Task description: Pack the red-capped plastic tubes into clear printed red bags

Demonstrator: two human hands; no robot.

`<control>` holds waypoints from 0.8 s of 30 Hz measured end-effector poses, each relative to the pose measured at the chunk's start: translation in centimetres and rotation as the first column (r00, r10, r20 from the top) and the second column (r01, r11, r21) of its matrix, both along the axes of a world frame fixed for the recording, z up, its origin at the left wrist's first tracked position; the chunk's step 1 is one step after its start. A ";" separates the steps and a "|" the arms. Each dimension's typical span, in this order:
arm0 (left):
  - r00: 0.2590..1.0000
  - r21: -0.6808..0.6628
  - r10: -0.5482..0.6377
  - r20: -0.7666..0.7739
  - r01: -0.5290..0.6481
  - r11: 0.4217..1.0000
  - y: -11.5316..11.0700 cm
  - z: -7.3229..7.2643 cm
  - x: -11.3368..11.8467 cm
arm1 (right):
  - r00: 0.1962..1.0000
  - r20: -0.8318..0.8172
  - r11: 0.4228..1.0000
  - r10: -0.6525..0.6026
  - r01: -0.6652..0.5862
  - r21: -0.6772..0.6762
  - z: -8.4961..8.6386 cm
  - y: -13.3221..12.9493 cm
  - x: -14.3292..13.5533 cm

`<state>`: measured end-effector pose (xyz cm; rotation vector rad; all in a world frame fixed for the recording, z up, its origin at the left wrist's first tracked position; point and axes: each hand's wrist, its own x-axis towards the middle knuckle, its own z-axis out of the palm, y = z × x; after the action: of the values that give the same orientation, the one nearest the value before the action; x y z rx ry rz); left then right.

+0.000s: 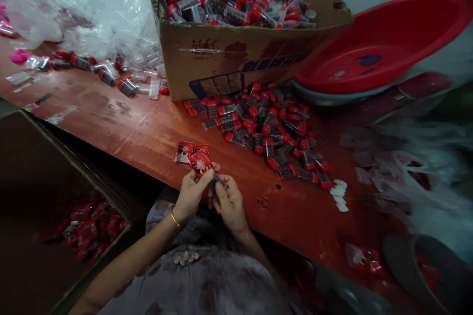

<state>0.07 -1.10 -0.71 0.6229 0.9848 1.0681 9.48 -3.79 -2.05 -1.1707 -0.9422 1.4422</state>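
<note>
Left hand (190,194) pinches the red packet (200,161); right hand (232,206) pinches a dark piece (219,181), axis unclear, at the packet's four o'clock

A workshop, by its big carton (181,66) and heaped red-capped tubes (266,129)

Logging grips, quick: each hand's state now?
Left hand: closed, pinching a red printed packet.
Right hand: closed on a small dark item, identity unclear.
</note>
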 end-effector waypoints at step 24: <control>0.994 -0.097 0.081 -0.069 -0.088 0.991 -0.2 2.4 -6.4 | 0.632 0.734 0.953 -0.249 0.026 0.300 -0.3 3.6 5.4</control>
<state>-6.31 -1.28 1.65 0.5404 1.1224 1.0716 14.92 -0.22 -2.35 -1.6447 -1.5289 0.6063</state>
